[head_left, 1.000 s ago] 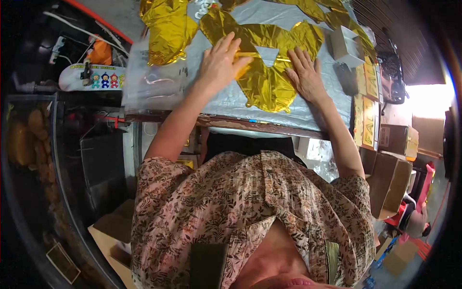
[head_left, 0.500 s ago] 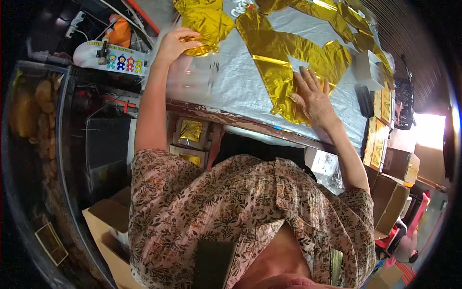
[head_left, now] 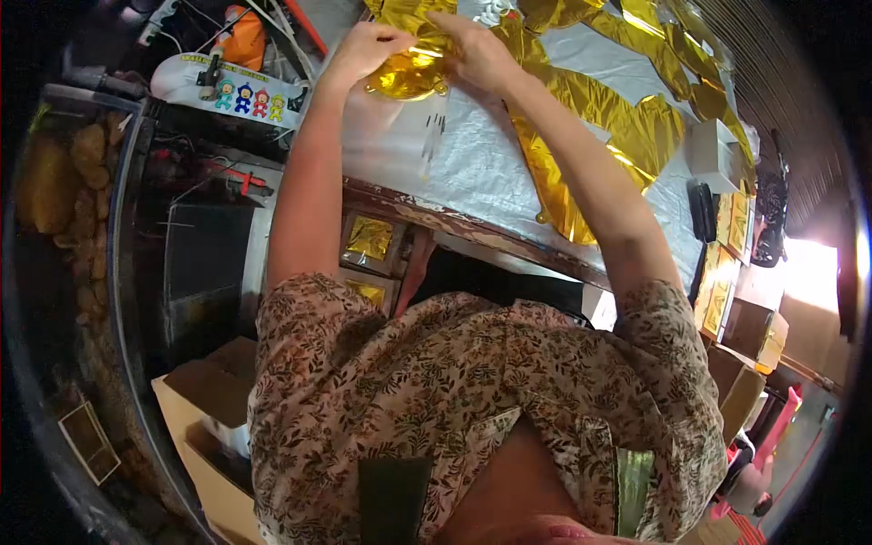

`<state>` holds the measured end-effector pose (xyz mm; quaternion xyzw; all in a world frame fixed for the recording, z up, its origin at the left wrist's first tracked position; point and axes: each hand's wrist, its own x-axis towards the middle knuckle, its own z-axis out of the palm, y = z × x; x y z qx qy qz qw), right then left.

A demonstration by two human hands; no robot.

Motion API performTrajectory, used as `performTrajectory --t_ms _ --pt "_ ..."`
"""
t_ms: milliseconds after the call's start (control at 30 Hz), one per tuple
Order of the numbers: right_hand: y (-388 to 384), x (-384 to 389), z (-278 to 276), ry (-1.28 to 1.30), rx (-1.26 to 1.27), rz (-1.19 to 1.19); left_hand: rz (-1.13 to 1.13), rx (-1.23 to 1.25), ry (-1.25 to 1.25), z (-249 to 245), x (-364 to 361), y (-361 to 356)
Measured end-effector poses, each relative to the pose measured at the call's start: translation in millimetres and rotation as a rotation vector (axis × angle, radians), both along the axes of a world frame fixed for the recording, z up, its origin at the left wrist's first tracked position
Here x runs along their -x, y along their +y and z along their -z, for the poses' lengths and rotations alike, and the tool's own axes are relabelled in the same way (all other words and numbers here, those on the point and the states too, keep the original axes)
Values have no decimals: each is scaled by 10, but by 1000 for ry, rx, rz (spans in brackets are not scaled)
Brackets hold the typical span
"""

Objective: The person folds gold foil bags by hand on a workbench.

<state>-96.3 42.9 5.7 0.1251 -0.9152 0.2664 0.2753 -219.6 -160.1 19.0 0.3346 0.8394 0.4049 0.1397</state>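
At the far side of the table, my left hand (head_left: 363, 56) is closed over the edge of a flat gold foil balloon (head_left: 406, 80), which looks folded or bunched under the fingers. My right hand (head_left: 479, 53) reaches across to the same balloon from the right, its fingers stretched out to the left over the foil. Part of the balloon is hidden by both hands. Under my right forearm lies another large flat gold foil balloon (head_left: 581, 100), spread on the silvery table cover (head_left: 472, 168).
More gold foil pieces (head_left: 668, 59) lie at the back right. A white box (head_left: 711, 150) and a dark object (head_left: 702, 212) stand by the right edge. White rings (head_left: 493, 11) sit at the back. A skateboard deck (head_left: 232, 89) is at left, an open carton (head_left: 213, 409) below.
My right hand has left the large balloon on the right and crossed to the left one beside my left hand. My left hand stays on that balloon's edge; the view has shifted slightly.
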Motion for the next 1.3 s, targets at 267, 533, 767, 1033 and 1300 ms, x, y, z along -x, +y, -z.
performTrajectory --t_ms 267,533,767,1033,1300 --pt "-93 277 320 -83 272 61 -113 -342 545 -159 -423 -437" --pt "-24 290 299 -202 400 104 93 -171 254 295 -407 -421" --pt "13 275 348 -194 426 98 92 -36 196 252 -263 -385" --pt "76 369 507 -209 431 60 123 -216 117 274 -309 -404" --pt "98 402 496 -285 397 44 25 -18 236 329 -219 -304"
